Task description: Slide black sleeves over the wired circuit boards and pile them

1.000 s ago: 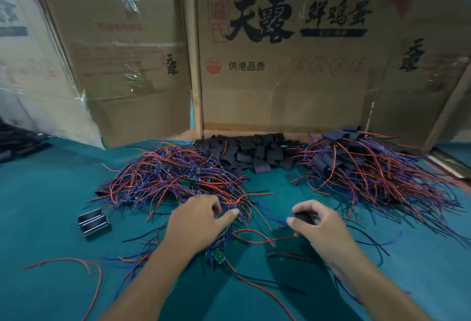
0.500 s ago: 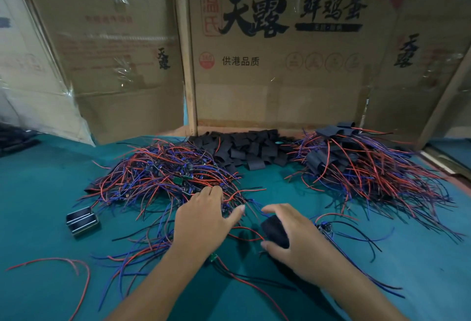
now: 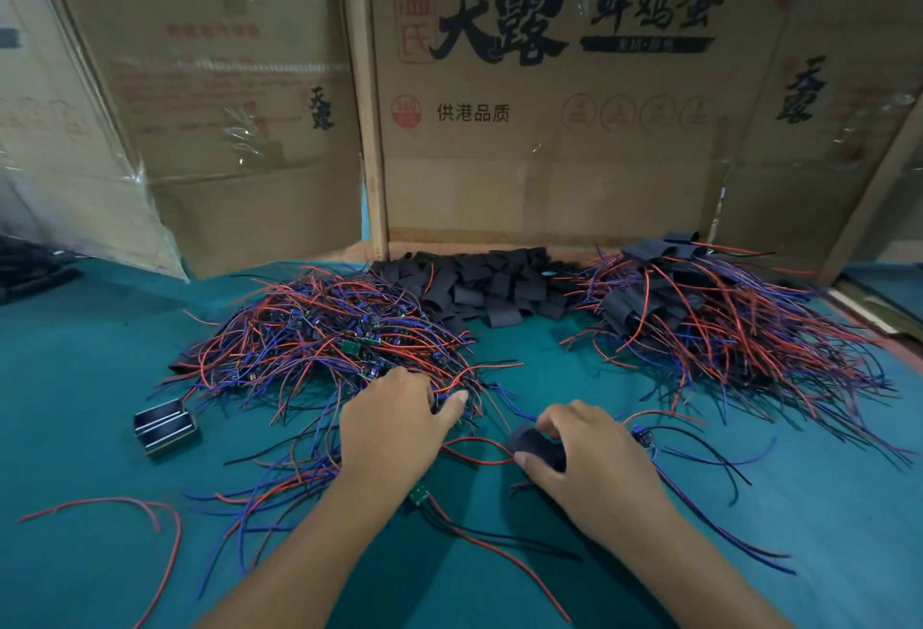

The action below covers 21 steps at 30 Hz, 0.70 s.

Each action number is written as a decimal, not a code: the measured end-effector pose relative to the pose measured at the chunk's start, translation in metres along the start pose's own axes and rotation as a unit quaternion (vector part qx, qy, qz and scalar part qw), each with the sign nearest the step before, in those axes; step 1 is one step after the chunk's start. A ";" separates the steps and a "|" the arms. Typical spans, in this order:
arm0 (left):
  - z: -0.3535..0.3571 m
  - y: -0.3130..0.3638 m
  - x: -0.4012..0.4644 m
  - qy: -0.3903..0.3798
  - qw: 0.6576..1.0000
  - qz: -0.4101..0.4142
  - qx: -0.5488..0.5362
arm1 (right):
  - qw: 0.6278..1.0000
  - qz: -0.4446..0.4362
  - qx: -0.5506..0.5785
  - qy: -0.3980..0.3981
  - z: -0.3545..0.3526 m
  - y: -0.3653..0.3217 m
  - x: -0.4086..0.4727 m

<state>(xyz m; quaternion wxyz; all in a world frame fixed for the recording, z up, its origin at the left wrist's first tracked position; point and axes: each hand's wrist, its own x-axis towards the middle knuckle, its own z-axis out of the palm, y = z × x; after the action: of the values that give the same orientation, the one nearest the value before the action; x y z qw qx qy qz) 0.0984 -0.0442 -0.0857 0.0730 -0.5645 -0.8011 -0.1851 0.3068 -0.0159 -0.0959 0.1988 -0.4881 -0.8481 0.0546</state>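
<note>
A tangle of bare wired circuit boards (image 3: 319,333) with red and blue leads lies left of centre. Behind it sits a heap of loose black sleeves (image 3: 479,283). To the right is a pile of sleeved boards (image 3: 709,318). My left hand (image 3: 394,428) rests on the near edge of the bare tangle, its fingertips curled into the wires and hidden there. My right hand (image 3: 594,463) pinches one black sleeve (image 3: 534,443) just above the cloth. A single green board (image 3: 418,494) with red and black leads lies under my left wrist.
Teal cloth (image 3: 100,353) covers the table. Cardboard boxes (image 3: 549,128) wall off the back. A small metal-edged black block (image 3: 165,426) sits at the left, a loose red wire (image 3: 125,508) near it. Another bare board (image 3: 644,438) lies just right of my right hand.
My right hand with the sleeve has moved left toward my left hand. My left hand stays on the edge of the wire tangle.
</note>
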 end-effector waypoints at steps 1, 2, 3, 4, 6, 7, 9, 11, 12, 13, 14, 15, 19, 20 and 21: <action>-0.001 0.000 0.001 -0.005 1.000 0.003 0.003 | 1.000 -0.004 -0.005 -0.002 0.000 0.000 0.000; -0.003 0.000 0.001 -0.010 1.000 0.005 0.002 | 1.000 -0.007 -0.008 -0.003 -0.001 0.000 -0.001; -0.004 0.000 0.002 -0.012 1.000 0.006 -0.004 | 1.000 -0.009 -0.009 -0.003 -0.001 -0.001 -0.001; -0.005 0.001 0.002 -0.010 1.000 0.007 -0.012 | 1.000 -0.010 -0.010 -0.002 -0.001 -0.001 -0.002; -0.007 0.001 0.003 -0.004 0.999 0.007 -0.033 | 1.000 -0.012 -0.015 -0.003 0.000 -0.002 -0.001; -0.009 0.000 0.003 -0.003 0.998 0.004 -0.058 | 1.000 -0.012 -0.022 -0.009 0.000 -0.002 -0.001; -0.015 -0.002 0.003 -0.001 0.991 -0.011 -0.134 | 0.999 -0.011 -0.029 -0.019 0.001 -0.001 0.001; -0.025 -0.006 0.004 0.008 0.978 -0.017 -0.207 | 1.000 -0.007 -0.018 -0.024 0.001 0.001 0.002; -0.030 -0.009 0.005 0.009 0.973 -0.015 -0.232 | 1.000 -0.007 -0.011 -0.025 0.002 0.001 0.003; -0.036 -0.012 0.005 0.007 0.969 -0.013 -0.248 | 1.000 -0.008 -0.007 -0.025 0.002 0.001 0.003; -0.041 -0.016 0.006 0.002 0.966 -0.011 -0.259 | 1.000 -0.008 -0.004 -0.024 0.002 0.001 0.003; -0.046 -0.019 0.007 -0.005 0.965 -0.006 -0.263 | 1.000 -0.009 -0.002 -0.021 0.002 0.001 0.002; -0.057 -0.024 0.003 0.004 0.991 0.032 -0.127 | 1.000 -0.008 0.007 -0.015 0.002 0.001 0.000; -0.059 -0.024 0.001 0.023 0.996 0.053 -0.069 | 1.000 -0.008 0.008 -0.016 0.002 0.001 0.001; -0.061 -0.023 0.000 0.050 0.995 0.074 -0.045 | 1.000 -0.008 0.011 -0.017 0.003 0.002 0.001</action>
<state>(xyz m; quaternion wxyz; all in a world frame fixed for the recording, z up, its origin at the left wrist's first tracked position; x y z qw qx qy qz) 0.0711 -0.0743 -0.0346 0.1008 -0.6153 -0.7431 -0.2430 0.3068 -0.0140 -0.0988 0.1907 -0.4778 -0.8546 0.0707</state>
